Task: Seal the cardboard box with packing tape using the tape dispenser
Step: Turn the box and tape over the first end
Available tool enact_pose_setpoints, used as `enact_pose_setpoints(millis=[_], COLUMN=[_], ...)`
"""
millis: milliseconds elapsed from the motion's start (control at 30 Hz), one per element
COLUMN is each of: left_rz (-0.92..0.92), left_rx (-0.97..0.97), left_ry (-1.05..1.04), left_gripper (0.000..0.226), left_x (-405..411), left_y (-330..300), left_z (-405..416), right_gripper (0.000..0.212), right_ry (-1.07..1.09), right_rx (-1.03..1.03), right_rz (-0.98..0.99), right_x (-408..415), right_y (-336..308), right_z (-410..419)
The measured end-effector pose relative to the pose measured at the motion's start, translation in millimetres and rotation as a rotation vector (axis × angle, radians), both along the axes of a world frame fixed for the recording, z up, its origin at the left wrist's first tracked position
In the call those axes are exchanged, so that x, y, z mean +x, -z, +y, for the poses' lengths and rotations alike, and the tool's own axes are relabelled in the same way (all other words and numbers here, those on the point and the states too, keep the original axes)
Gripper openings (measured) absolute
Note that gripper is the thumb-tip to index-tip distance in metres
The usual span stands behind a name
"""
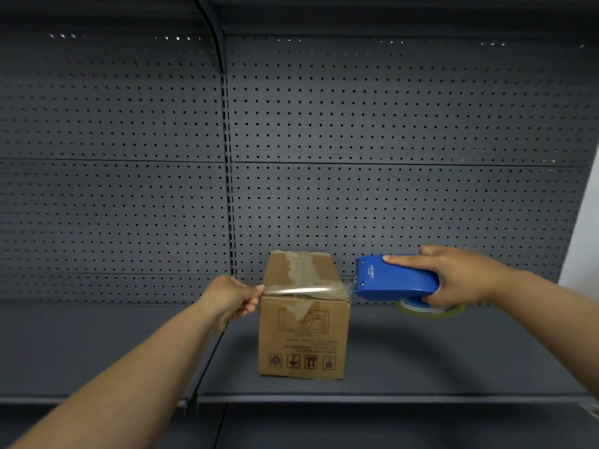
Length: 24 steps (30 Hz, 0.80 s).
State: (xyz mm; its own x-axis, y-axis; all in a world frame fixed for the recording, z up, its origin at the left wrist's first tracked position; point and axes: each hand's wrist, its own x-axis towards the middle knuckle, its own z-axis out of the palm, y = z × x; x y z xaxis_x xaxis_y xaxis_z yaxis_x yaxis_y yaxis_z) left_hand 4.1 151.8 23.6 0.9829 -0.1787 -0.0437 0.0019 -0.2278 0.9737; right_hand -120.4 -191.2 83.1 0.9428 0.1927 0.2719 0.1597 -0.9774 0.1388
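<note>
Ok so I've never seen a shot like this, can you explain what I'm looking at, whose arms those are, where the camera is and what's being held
There is one picture, taken by a wide-angle camera worn on a person's head, looking forward and down. The two bare arms are that person's own. A cardboard box stands on a dark grey shelf in front of a perforated back panel. The right hand holds a blue tape dispenser just right of the box. The left hand pinches the end of a clear tape strip stretched across the box's top near edge.
</note>
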Motion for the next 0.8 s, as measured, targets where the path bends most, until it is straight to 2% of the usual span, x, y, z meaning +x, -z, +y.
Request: enact_pose_setpoints(millis=[267, 600, 733, 800], left_rz=[0.033, 0.219, 0.177, 0.099], left_rx=[0.056, 0.043, 0.084, 0.146], left_ry=[-0.023, -0.013, 0.003, 0.009], left_gripper=[0.027, 0.022, 0.020, 0.028], left_x=[3.0, 5.5, 6.4, 8.4], left_y=[1.5, 5.7, 8.5, 10.1], left_z=[-2.0, 2.6, 6.5, 10.9], right_gripper=[0.082, 0.082, 0.080, 0.079], right_ry=[-0.005, 0.027, 0.024, 0.019], right_rx=[0.005, -0.012, -0.047, -0.064], right_rz=[0.021, 0.091, 0.108, 0.106], right_x=[5.1, 12.4, 16.7, 18.8], right_y=[5.9, 10.2, 11.9, 11.5], right_z=[-1.5, 6.4, 9.5, 10.1])
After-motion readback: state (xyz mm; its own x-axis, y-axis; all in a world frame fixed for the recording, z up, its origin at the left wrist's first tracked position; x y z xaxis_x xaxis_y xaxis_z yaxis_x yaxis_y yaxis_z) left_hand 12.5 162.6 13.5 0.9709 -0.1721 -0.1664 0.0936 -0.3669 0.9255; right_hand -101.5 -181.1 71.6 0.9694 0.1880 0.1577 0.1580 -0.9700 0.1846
